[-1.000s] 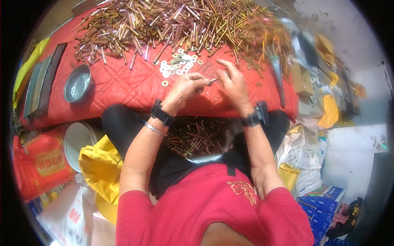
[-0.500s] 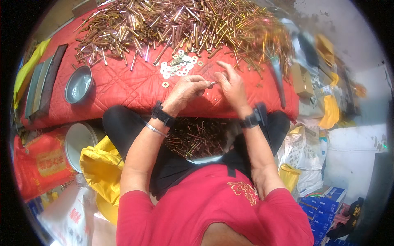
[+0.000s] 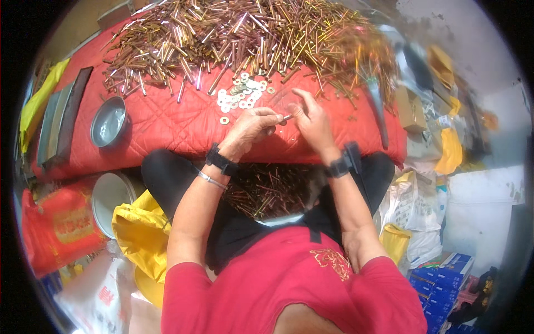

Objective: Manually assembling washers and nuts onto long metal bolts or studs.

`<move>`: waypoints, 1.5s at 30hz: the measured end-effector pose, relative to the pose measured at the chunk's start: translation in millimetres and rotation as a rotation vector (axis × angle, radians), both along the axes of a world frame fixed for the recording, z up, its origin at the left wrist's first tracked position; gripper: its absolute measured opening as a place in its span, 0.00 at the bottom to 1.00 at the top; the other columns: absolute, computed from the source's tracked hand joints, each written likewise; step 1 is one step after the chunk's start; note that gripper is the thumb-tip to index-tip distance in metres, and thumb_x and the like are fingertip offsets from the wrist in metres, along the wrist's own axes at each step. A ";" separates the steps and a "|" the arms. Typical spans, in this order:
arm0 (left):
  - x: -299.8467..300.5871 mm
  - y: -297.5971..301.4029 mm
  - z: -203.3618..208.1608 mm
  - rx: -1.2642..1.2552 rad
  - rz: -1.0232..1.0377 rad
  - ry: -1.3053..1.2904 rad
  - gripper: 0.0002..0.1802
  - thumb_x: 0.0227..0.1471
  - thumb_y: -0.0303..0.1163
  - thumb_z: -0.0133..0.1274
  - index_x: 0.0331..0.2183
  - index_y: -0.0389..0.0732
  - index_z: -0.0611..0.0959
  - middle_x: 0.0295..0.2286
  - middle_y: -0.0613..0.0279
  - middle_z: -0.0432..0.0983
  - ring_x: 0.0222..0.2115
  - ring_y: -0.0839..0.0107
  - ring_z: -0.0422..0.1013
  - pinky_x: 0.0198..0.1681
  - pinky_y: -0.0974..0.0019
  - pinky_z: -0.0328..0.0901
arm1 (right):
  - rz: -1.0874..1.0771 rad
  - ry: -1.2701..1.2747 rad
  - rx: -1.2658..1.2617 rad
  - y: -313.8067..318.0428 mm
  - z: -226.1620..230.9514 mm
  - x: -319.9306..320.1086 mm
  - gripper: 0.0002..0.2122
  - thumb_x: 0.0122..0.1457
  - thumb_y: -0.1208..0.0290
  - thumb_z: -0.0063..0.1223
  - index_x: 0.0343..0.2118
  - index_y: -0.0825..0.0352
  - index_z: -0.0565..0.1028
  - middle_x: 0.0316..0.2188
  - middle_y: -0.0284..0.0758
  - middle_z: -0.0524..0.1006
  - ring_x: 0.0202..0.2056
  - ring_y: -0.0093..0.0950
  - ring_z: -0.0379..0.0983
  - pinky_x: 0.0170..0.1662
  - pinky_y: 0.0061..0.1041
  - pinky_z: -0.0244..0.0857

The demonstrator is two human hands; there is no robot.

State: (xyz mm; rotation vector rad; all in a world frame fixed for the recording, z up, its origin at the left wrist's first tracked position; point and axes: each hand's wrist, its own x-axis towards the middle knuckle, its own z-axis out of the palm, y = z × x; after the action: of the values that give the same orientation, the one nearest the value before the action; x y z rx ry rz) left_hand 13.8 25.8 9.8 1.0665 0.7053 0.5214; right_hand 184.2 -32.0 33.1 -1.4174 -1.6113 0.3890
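My left hand (image 3: 253, 128) is closed, its thumb and finger pinching a small, thin metal rod (image 3: 285, 119) that points to the right. Just across from it, my right hand (image 3: 315, 123) has its index finger stretched out and its thumb apart, close to the rod's tip; its lower fingers are partly hidden. Behind my left hand lies a cluster of flat metal washers (image 3: 243, 100), with a single washer (image 3: 224, 120) set apart on the red quilted cloth (image 3: 167, 122). A large heap of brassy metal rods (image 3: 245, 39) covers the far side.
On the left stand a metal bowl (image 3: 108, 123) and dark flat strips (image 3: 67, 119). Between my legs sits a container of similar rods (image 3: 270, 192). A grey-green tapered tool (image 3: 378, 111) lies at the right. Yellow cloth (image 3: 142, 228) and blue boxes (image 3: 439, 289) flank me.
My left hand has lowered slightly, and the rod's end shows more plainly between my hands. My right index finger has shifted down a little. The whole view has also moved slightly.
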 end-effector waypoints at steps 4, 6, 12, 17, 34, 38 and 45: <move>0.2 2.2 -1.7 0.038 -0.008 -0.011 0.10 0.49 0.38 0.56 0.28 0.41 0.83 0.16 0.75 0.66 0.12 0.87 0.53 0.15 0.79 0.44 | 0.023 -0.091 0.045 0.8 -1.9 0.8 0.16 0.58 0.72 0.48 0.50 0.67 0.67 0.29 0.41 0.73 0.31 0.34 0.73 0.37 0.30 0.67; 1.4 -0.9 -1.4 0.026 -0.023 0.022 0.10 0.49 0.39 0.56 0.28 0.41 0.82 0.15 0.75 0.65 0.12 0.87 0.52 0.15 0.79 0.43 | 0.002 -0.052 -0.039 1.2 -4.9 3.6 0.17 0.58 0.72 0.49 0.50 0.66 0.68 0.30 0.41 0.74 0.32 0.34 0.73 0.38 0.29 0.66; -1.2 6.2 -4.8 -0.024 -0.012 0.000 0.10 0.51 0.37 0.55 0.29 0.41 0.82 0.16 0.75 0.66 0.11 0.88 0.52 0.14 0.79 0.42 | 0.106 -0.034 0.109 5.7 -9.1 0.7 0.14 0.57 0.76 0.49 0.47 0.65 0.71 0.37 0.40 0.75 0.33 0.33 0.73 0.39 0.27 0.67; 8.3 1.8 -13.1 0.433 0.066 0.126 0.07 0.49 0.34 0.57 0.29 0.40 0.81 0.17 0.70 0.69 0.15 0.77 0.65 0.16 0.73 0.56 | 0.127 0.256 -0.192 9.1 -17.6 6.0 0.12 0.62 0.73 0.43 0.47 0.66 0.72 0.34 0.33 0.76 0.29 0.20 0.71 0.31 0.18 0.65; -47.3 98.0 -36.8 1.237 0.689 1.031 0.09 0.42 0.30 0.59 0.29 0.38 0.81 0.30 0.52 0.72 0.36 0.52 0.68 0.40 0.55 0.63 | -0.499 -0.660 -0.001 88.4 -55.2 106.2 0.12 0.50 0.74 0.53 0.38 0.65 0.70 0.34 0.43 0.69 0.36 0.44 0.72 0.35 0.42 0.68; -42.7 89.3 -33.5 1.104 0.717 0.850 0.06 0.46 0.29 0.54 0.29 0.37 0.80 0.31 0.50 0.74 0.32 0.55 0.71 0.37 0.57 0.66 | -0.463 -0.541 -0.049 74.3 -50.1 106.1 0.12 0.51 0.79 0.45 0.40 0.65 0.70 0.34 0.46 0.71 0.35 0.46 0.72 0.37 0.41 0.67; -40.9 60.6 -13.6 0.075 0.597 0.025 0.15 0.55 0.28 0.47 0.43 0.29 0.72 0.33 0.51 0.77 0.31 0.67 0.76 0.31 0.72 0.72 | 0.028 -0.235 -0.002 30.1 -31.2 40.8 0.14 0.51 0.83 0.39 0.38 0.67 0.74 0.33 0.45 0.75 0.36 0.45 0.72 0.39 0.38 0.67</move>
State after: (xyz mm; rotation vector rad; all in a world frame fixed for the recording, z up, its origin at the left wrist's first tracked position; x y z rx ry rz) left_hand -27.1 86.3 -3.8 0.9241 1.0387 1.0528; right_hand 225.1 -2.0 1.9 -1.4873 -1.8211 0.2470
